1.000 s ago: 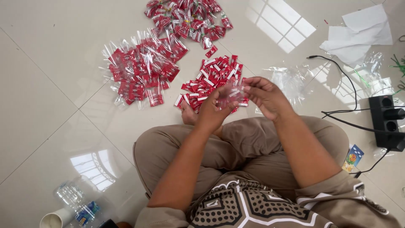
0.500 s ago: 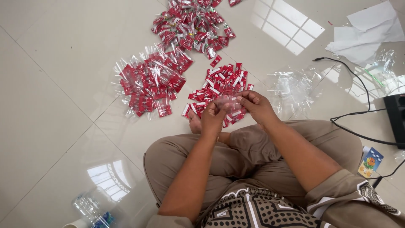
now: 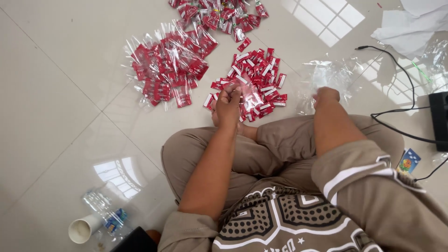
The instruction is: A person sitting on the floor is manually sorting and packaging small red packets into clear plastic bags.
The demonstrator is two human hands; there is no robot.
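I sit cross-legged on a pale tiled floor. My left hand (image 3: 228, 105) is closed around a small clear plastic bag with red sachets (image 3: 250, 97) in it, held just above a loose pile of red-and-white sachets (image 3: 258, 77). My right hand (image 3: 325, 95) has reached out to the right onto a heap of empty clear plastic bags (image 3: 326, 74); whether its fingers pinch one is hidden. A spread of filled clear bags of red sachets (image 3: 168, 67) lies to the left, and another pile of them (image 3: 219, 14) lies at the top.
A crushed clear plastic bottle (image 3: 105, 210) and a white paper cup (image 3: 83, 228) lie at the lower left. A black power strip (image 3: 438, 120) with black cables (image 3: 396, 70) sits at the right, near a small colourful card (image 3: 409, 161). White papers (image 3: 410, 23) lie at the top right.
Both hands were together on the small bag over the loose sachets. Now my right hand has let go and moved right to the empty bags; my left hand stays on the bag.
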